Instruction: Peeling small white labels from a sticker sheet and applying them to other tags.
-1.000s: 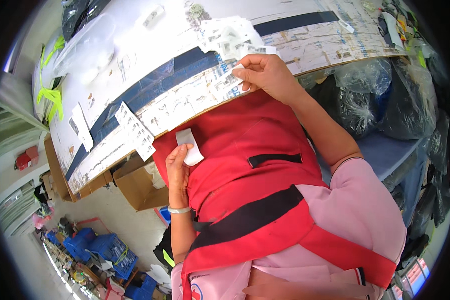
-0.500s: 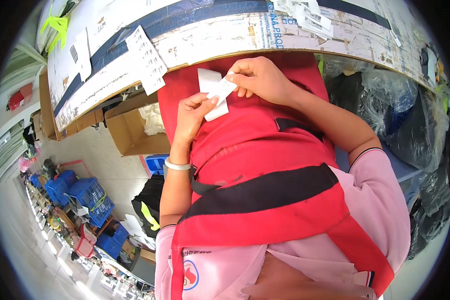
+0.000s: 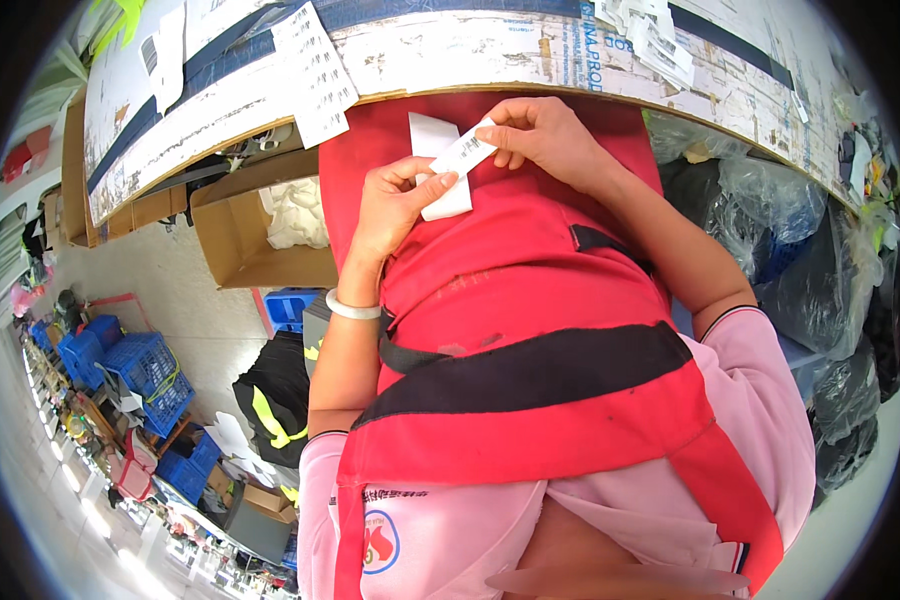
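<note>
Two hands (image 3: 388, 207) (image 3: 544, 142) both pinching one printed label (image 3: 467, 153) | one white strip (image 3: 430, 135) beneath

The person wears a pink shirt (image 3: 760, 400) with short sleeves, and the edge of the right sleeve (image 3: 735, 318) has a thin dark and white trim. Over the shirt there is a red apron (image 3: 490, 300), which has a wide black band (image 3: 530, 372) across it and a short black strip (image 3: 595, 239) farther down. A round badge (image 3: 380, 541), outlined in blue, is on the chest. A white bracelet (image 3: 353, 306) circles the left wrist (image 3: 366, 272). The left hand (image 3: 392, 203) and right hand (image 3: 548, 147) are bare.
</note>
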